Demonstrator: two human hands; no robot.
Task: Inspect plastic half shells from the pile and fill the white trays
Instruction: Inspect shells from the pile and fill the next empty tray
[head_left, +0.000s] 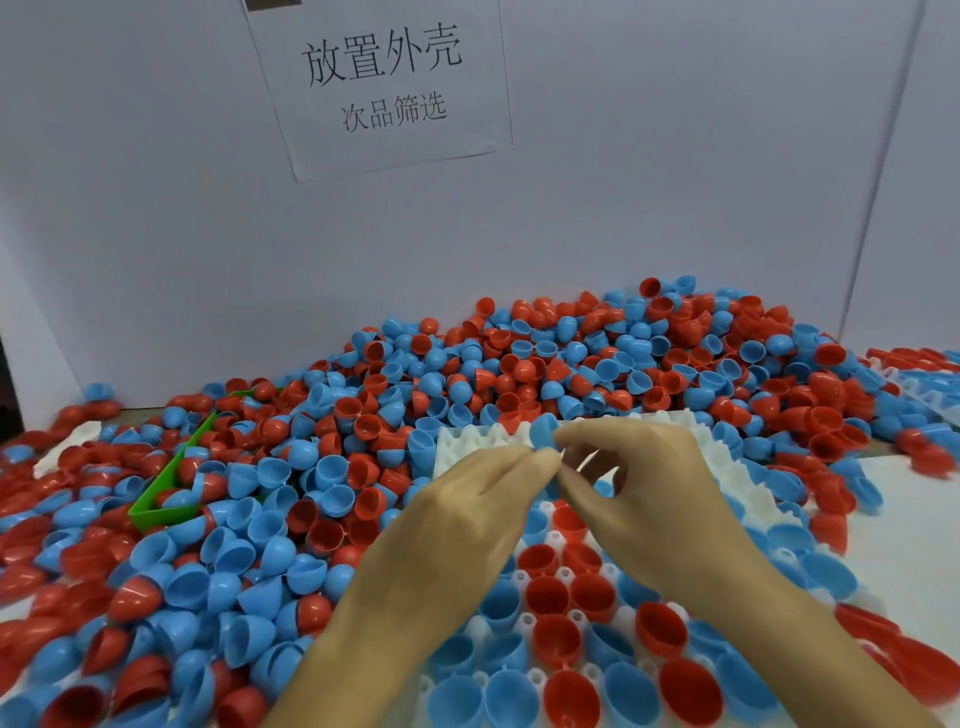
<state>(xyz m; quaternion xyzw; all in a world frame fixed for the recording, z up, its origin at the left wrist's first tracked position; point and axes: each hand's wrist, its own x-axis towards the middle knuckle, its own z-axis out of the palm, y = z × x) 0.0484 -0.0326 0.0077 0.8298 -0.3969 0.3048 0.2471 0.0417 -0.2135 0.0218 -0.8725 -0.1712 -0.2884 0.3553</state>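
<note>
Right hand (639, 467) and left hand (467, 514) meeting fingertip to fingertip above the far half of the white moulded plastic tray (524, 621); small blue plastic half shell (544, 432) pinched at the right fingertips, left fingertips touching beside it, whether gripping the shell too or only steadying it not discernible. Held shell clear of the tray, directly over its still-empty far rows (470, 441).

Risks, as judged: thin, smooth shell liable to slip from a fingertip pinch and drop among seated red and blue half shells (553, 595), knocking one askew; forearms low over the filled near rows, so a careless withdrawal likely to brush shells out of their cups.

Room for moving: loose red and blue pile (571, 364) crowding the tray's left and far edges, shells touching its rim; green plastic bin (171, 499) half buried to the left; bare table (904, 525) open only to the right; white backboard (208, 234) with printed paper sign (384, 78) closing the far side.
</note>
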